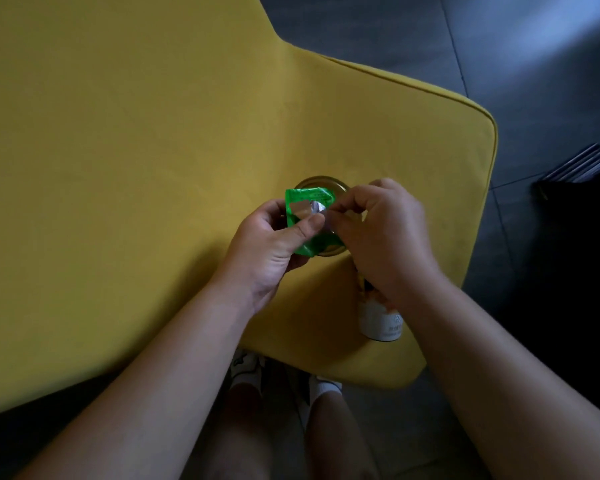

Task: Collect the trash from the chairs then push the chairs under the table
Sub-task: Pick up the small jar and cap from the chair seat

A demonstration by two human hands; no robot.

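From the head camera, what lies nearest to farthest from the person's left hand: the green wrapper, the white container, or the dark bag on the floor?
From the left hand:
1. Green wrapper, pinched in its fingers.
2. White container, lower right, under the right wrist on the yellow chair.
3. Dark bag, far right on the floor.

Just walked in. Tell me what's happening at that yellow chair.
A person stands over the yellow upholstered chair seat, collecting trash from it. The left hand pinches a torn green foil wrapper with a silvery inside, and the right hand pinches its other edge. A round jar or can with a gold rim is just beneath the wrapper; what supports it is hidden. A white cylindrical container shows under the right wrist, apparently held by that hand too.
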